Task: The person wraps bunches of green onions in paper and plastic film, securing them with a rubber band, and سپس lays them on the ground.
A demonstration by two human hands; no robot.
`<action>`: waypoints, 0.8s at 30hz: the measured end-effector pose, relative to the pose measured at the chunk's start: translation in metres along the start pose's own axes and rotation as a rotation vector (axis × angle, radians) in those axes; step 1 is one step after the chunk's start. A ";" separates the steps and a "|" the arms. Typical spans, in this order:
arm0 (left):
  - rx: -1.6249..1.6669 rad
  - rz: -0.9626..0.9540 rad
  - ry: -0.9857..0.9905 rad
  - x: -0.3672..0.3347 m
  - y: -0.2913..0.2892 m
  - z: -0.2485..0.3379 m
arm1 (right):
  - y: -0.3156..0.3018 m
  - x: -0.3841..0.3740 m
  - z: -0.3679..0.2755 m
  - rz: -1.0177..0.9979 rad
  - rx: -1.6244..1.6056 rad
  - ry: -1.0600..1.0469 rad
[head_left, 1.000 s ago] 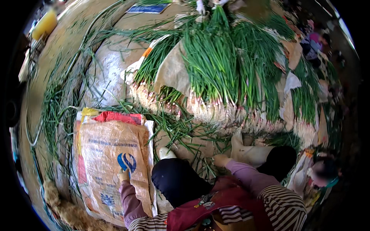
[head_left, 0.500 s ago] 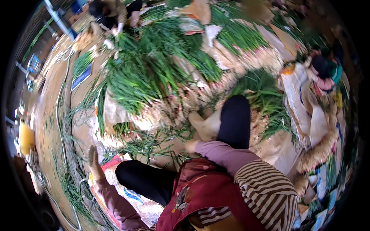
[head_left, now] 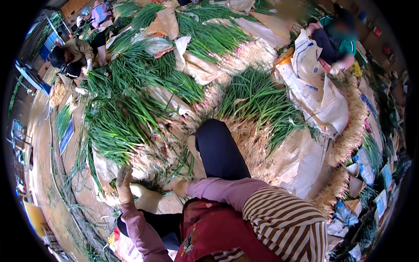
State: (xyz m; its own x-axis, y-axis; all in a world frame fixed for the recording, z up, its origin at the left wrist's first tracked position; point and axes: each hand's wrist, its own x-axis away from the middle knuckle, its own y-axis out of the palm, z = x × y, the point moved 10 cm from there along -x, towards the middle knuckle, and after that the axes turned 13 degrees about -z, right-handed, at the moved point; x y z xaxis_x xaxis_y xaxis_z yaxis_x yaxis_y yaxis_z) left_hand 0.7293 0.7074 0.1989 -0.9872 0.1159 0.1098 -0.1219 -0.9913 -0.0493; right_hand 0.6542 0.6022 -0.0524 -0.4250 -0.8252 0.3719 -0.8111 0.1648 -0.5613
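My left hand point(head_left: 124, 185), in a pale glove, is raised at the root ends of a green onion pile point(head_left: 118, 126). Its fingers are stretched out and hold nothing. My right hand point(head_left: 178, 187) reaches leftward between my knees, low over the scattered leaves; its fingers are blurred, and whether it grips anything does not show. Another heap of green onions point(head_left: 257, 102) lies ahead to the right, roots toward me. My pale boots point(head_left: 146, 198) stand among the onions.
A white woven sack point(head_left: 314, 87) lies at the right beside rows of onion roots point(head_left: 345, 144). One co-worker point(head_left: 76, 54) bends over onions at the far left; another person point(head_left: 336, 43) sits at the far right. A hose point(head_left: 54, 166) runs along the left floor.
My view has swung right, so the onion piles sit further left. My left hand has come closer to the near pile and to my right hand. The right-hand onion heap now shows more fully.
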 end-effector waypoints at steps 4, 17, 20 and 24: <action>-0.050 0.082 0.036 -0.016 -0.035 0.006 | -0.037 0.025 -0.038 -0.234 0.110 0.060; -0.038 -0.006 0.028 -0.111 0.012 0.009 | -0.097 0.087 0.042 -0.039 0.070 0.300; 0.029 -0.086 0.094 -0.110 0.036 0.020 | -0.119 0.099 0.048 0.059 0.039 0.290; 0.072 -0.052 0.063 -0.084 0.023 0.015 | -0.295 0.229 -0.009 0.773 -0.434 0.008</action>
State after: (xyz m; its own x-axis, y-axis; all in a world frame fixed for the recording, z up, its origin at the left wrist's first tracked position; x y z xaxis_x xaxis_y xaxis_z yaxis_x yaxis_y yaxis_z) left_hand 0.8106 0.6735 0.2030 -0.9845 0.1686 0.0480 -0.1675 -0.9855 0.0269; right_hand 0.7925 0.3698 0.2047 -0.9188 -0.3947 0.0105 -0.3760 0.8664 -0.3285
